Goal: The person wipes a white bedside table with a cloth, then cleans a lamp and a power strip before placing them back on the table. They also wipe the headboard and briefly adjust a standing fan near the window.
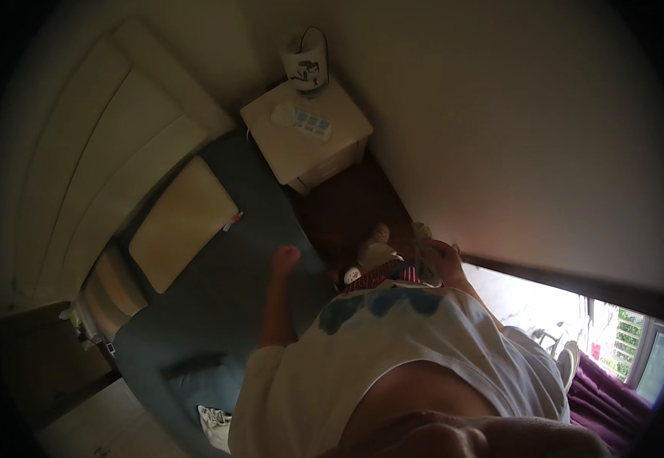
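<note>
My left hand (287, 259), blurred, is above the dark blue-green bed sheet (211, 286); its fingers look curled, with nothing visible in them. On the other side of my body, my right hand (446, 262) grips a pale greenish, patterned thing (422, 252) whose exact kind I cannot tell. Red striped cloth (375, 275) shows between my hands, just beyond my white and blue shirt. Near it are a round white piece with dark dots (352, 275) and a tan, dotted shoe-like item (381, 232).
A beige pillow (183, 226) and a striped pillow (113, 286) lie by the pale headboard (97, 131). The nightstand (286, 151) carries a white container (307, 66) and a power strip (313, 123). A wall rises at right, with a purple curtain (601, 401) beside a window.
</note>
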`<state>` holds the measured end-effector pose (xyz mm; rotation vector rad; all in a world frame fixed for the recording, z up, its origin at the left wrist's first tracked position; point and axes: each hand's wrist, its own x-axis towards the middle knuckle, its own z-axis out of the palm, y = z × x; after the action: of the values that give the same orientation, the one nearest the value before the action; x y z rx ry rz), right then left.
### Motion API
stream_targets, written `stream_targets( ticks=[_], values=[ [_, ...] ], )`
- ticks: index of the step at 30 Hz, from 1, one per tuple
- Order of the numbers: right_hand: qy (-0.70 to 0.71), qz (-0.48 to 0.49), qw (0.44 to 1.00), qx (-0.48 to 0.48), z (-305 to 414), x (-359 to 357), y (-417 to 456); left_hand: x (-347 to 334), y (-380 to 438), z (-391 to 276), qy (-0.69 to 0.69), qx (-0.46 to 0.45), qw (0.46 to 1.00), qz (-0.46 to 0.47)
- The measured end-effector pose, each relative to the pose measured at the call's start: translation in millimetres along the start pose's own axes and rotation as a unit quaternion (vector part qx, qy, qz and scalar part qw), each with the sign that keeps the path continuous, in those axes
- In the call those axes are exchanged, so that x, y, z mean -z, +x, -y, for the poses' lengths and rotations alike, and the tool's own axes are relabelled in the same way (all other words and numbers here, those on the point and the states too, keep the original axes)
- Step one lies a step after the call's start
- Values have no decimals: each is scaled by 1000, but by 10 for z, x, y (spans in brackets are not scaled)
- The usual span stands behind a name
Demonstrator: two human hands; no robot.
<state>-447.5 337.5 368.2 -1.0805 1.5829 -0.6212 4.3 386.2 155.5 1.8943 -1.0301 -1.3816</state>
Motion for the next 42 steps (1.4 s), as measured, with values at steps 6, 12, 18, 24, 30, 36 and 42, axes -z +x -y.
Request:
stream_targets(
  ticks=[6, 12, 18, 24, 30, 36, 42],
  values=[
    [142, 39, 989, 11, -215, -266, 1209, -399, 435, -428, 275, -50, 959, 38],
    [92, 31, 995, 19, 283, -345, 1792, -651, 1401, -675, 336, -24, 897, 287],
    [105, -73, 992, 3, 55, -475, 1833, -958, 2171, -1639, 421, -193, 776, 429],
    [180, -279, 943, -19, -269, -1255, 1863, -1049, 2363, -1965, 479, -386, 614, 495],
    [245, -293, 924, -24, -1037, -2176, 2105, -948, 2215, -1679, 472, -521, 528, 477],
    [330, -366, 870, -22, -1514, -2719, 2224, -740, 2142, -1066, 457, -597, 506, 424],
    [528, -447, 722, 24, -1784, -3536, 1900, -316, 2113, -626, 382, -606, 570, 403]
  ],
)
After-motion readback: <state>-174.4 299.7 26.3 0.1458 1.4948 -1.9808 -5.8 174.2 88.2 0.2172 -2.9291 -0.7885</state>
